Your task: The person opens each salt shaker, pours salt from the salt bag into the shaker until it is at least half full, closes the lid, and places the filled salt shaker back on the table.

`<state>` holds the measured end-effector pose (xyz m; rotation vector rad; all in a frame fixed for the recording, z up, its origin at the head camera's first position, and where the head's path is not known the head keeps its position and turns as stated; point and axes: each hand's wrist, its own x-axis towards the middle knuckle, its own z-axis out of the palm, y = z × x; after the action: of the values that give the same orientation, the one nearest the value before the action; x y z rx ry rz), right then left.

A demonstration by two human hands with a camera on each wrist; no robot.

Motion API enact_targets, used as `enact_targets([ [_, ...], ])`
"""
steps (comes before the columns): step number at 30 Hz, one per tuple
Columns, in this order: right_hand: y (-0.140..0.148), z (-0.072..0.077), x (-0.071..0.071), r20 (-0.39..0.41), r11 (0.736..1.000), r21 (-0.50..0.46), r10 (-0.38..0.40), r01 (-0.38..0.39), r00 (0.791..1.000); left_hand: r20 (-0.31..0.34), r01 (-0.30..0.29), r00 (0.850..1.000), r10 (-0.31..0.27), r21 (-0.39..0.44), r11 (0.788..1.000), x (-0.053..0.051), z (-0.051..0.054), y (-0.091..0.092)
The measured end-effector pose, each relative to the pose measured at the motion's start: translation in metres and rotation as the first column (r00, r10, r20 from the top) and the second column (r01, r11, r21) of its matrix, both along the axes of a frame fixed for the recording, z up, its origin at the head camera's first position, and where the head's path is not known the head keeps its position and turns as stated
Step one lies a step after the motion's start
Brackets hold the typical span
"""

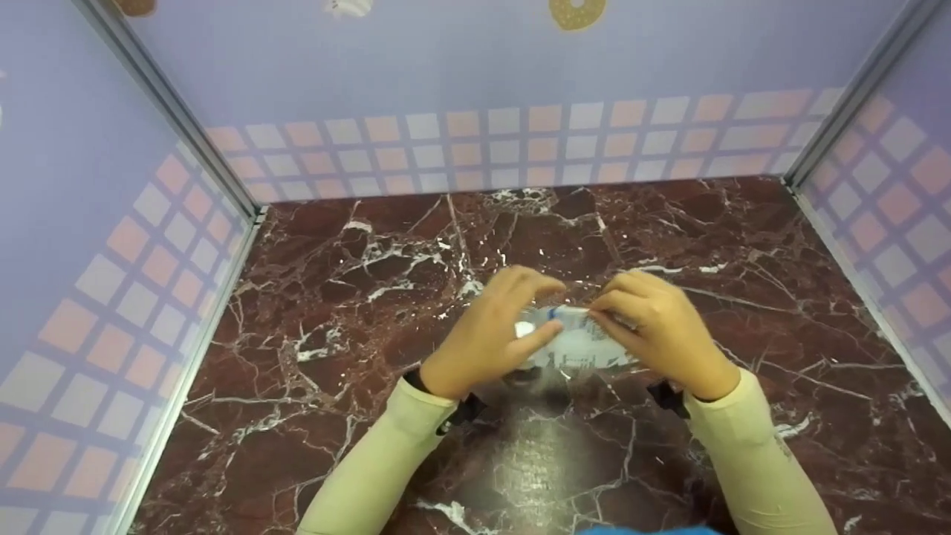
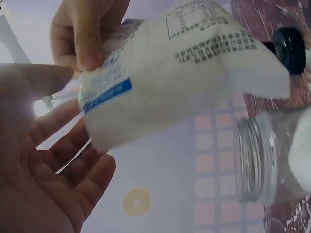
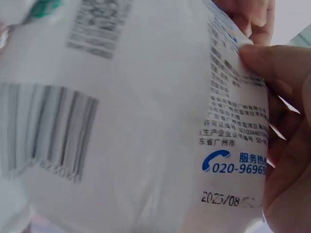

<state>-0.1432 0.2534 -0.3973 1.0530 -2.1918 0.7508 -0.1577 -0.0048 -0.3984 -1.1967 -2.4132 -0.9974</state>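
Observation:
A white plastic packet (image 1: 583, 348), printed with text, a blue stripe and a barcode, is held up over the tabletop. My right hand (image 1: 657, 327) pinches it by its upper edge, with thumb and fingers on the film in the right wrist view. Beside the packet's other upper corner is my left hand (image 1: 490, 331), its fingers spread and loosely bent, gripping nothing. A clear jar (image 2: 260, 158) with a threaded neck and something white inside stands close to the packet in the left wrist view. What fills the packet is hidden.
A black round knob-like piece (image 2: 290, 51) shows past the packet's lower end; its kind is unclear. White specks and veins mark the dark red marble-pattern tabletop (image 1: 334, 416). Purple panels with pink and white squares, such as the back wall (image 1: 446, 74), enclose three sides.

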Motion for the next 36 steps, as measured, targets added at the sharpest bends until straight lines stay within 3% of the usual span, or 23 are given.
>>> enact_targets([
  [3,0.019,-0.005,-0.006,0.067,0.994,-0.035,-0.098,0.100,0.993,0.115,-0.052,0.992,0.047,0.041,0.998,-0.014,-0.011,-0.013],
  [5,0.033,-0.007,-0.012,0.131,0.981,-0.065,-0.174,0.184,0.976,0.205,-0.073,0.977,0.058,0.067,0.995,-0.022,-0.022,-0.021],
  [7,0.048,-0.009,-0.018,0.178,0.958,-0.084,-0.257,0.275,0.950,0.289,-0.086,0.955,0.064,0.062,0.994,-0.029,-0.032,-0.029],
  [11,0.076,-0.019,-0.034,0.190,0.895,-0.115,-0.407,0.432,0.894,0.429,-0.070,0.900,0.083,-0.048,0.996,-0.032,-0.047,-0.036],
  [13,0.089,-0.030,-0.042,0.189,0.861,-0.122,-0.468,0.494,0.863,0.460,-0.058,0.882,0.102,-0.110,0.992,-0.032,-0.052,-0.035],
  [15,0.103,-0.043,-0.049,0.205,0.830,-0.112,-0.519,0.546,0.830,0.470,-0.049,0.875,0.114,-0.148,0.988,-0.032,-0.056,-0.033],
  [19,0.124,-0.067,-0.053,0.285,0.779,-0.060,-0.585,0.624,0.759,0.455,-0.072,0.878,0.152,-0.188,0.980,-0.032,-0.063,-0.029],
  [21,0.130,-0.073,-0.050,0.317,0.767,-0.032,-0.600,0.641,0.734,0.456,-0.082,0.876,0.158,-0.183,0.980,-0.032,-0.065,-0.028],
  [24,0.131,-0.076,-0.041,0.339,0.776,-0.006,-0.592,0.631,0.731,0.453,-0.088,0.877,0.157,-0.169,0.982,-0.033,-0.066,-0.028],
  [30,0.124,-0.075,-0.027,0.313,0.825,0.041,-0.547,0.564,0.776,0.439,-0.084,0.886,0.151,-0.170,0.982,-0.034,-0.066,-0.030],
  [36,0.122,-0.073,-0.024,0.341,0.822,0.059,-0.550,0.566,0.763,0.443,-0.083,0.884,0.149,-0.165,0.983,-0.035,-0.065,-0.030],
])
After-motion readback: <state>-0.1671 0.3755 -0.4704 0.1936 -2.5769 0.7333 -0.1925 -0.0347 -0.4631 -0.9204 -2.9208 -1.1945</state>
